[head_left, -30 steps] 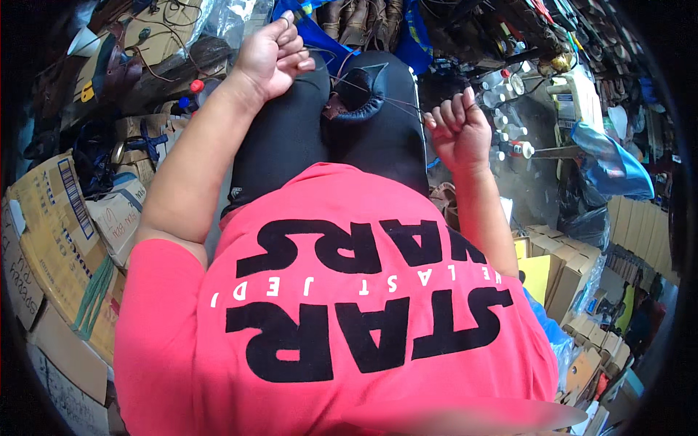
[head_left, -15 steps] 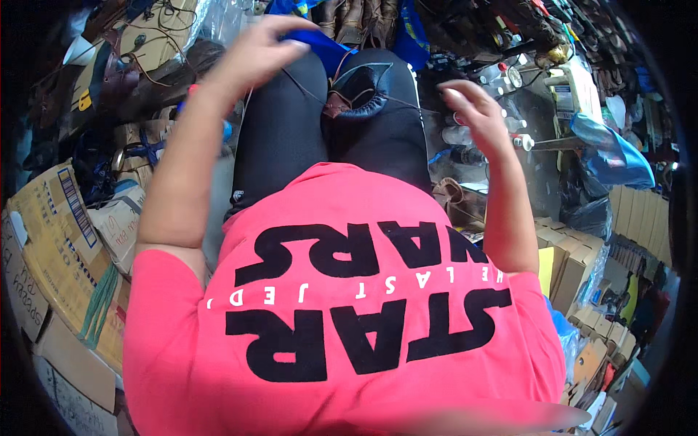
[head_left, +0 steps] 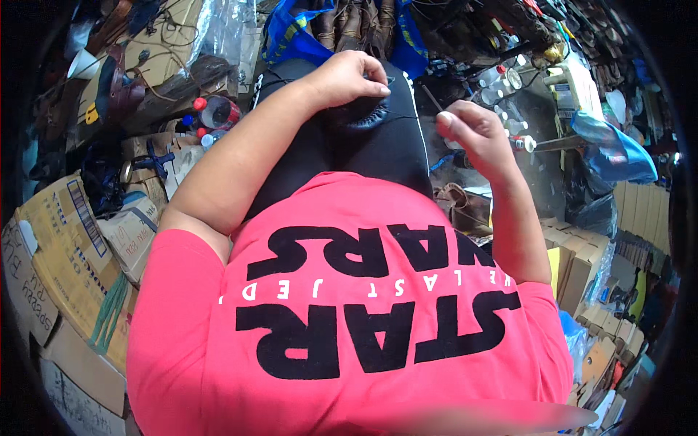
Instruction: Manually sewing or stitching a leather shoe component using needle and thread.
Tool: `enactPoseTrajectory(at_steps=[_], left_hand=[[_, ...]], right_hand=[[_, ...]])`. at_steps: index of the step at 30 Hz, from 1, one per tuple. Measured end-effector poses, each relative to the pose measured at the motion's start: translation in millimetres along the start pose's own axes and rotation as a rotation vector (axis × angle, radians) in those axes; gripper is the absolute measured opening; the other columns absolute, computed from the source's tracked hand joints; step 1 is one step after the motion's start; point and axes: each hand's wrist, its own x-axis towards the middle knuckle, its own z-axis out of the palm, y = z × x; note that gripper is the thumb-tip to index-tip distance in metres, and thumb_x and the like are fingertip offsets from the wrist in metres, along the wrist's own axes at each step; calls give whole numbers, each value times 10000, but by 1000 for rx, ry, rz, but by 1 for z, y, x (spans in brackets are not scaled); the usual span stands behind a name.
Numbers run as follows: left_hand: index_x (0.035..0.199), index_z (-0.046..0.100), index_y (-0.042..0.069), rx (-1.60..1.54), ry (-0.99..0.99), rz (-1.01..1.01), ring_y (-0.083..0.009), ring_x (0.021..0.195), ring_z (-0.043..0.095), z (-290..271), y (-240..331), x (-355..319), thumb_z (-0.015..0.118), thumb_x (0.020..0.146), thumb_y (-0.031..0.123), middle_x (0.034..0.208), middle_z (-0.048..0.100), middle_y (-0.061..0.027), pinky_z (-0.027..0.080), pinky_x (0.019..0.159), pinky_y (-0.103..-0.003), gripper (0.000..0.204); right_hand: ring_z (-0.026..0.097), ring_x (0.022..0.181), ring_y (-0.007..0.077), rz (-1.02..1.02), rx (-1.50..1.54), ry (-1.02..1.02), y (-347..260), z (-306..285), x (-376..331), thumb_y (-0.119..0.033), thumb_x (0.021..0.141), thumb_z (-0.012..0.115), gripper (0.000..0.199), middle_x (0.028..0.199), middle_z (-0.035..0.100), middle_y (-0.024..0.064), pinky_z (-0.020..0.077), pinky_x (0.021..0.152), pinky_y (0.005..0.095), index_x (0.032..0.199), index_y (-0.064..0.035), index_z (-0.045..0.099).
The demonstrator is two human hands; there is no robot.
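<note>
On my dark-trousered lap lies a black leather shoe piece (head_left: pixel 363 120) with a puckered, gathered edge; my hand covers its upper part. My left hand (head_left: pixel 349 78) is closed at its top edge, thumb and bent fingers together there. Off to the right, above the thigh, my right hand (head_left: pixel 476 133) is closed around a thin, dark, awl-like tool (head_left: pixel 430 96) that points up and to the left. A dark thread (head_left: pixel 404 116) runs from the shoe piece toward my right hand; its far end is hard to make out.
Ahead of my knees, a blue bag (head_left: pixel 294 40) holds brown leather shoe pieces (head_left: pixel 356 25). Bottles with red caps (head_left: pixel 218 112) stand at left, near cardboard boxes (head_left: pixel 62 225). More bottles (head_left: pixel 512 116), a blue plastic bag (head_left: pixel 618 156) and stacked boxes (head_left: pixel 571 254) crowd the right.
My left hand has come in from the far left, down and right onto the shoe piece. My right hand has closed and shifted slightly downward, with the thin tool now showing in it.
</note>
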Motion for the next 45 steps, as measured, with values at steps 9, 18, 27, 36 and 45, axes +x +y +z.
enactPoseTrajectory(at_steps=[9,18,27,36,45], left_hand=[[1035,672,12,-206,-197,-87,-104,894,596,-14,1,-3,617,812,85,954,668,-43,444,862,-241,240],[1076,665,23,-175,-231,-98,-107,931,586,-16,4,-5,605,801,60,990,665,-43,430,886,-249,284],[1038,672,18,-157,-220,-80,-104,929,582,-12,-3,3,629,811,91,979,662,-41,428,888,-252,242],[1074,657,30,-99,-306,1,-133,978,575,-17,-7,6,653,805,106,996,661,-52,396,949,-284,280],[1010,679,31,-17,-165,22,-128,935,588,-12,-7,4,687,766,82,960,668,-53,432,894,-279,249]], right_hand=[[510,663,106,-251,-517,63,15,26,30,-56,814,644,213,728,506,29,425,612,244,1016,-102,695],[588,723,203,-264,-650,67,8,32,38,-89,780,641,180,783,579,85,469,660,296,949,-90,702],[619,774,204,-251,-478,88,25,30,48,-58,759,665,157,803,607,71,490,704,275,907,-94,703],[543,953,98,-17,73,-222,59,5,71,-83,829,659,147,935,592,-5,415,852,241,970,-51,688],[545,759,79,-143,-24,-29,62,28,66,-122,773,730,163,816,636,-4,448,718,244,928,-78,707]])
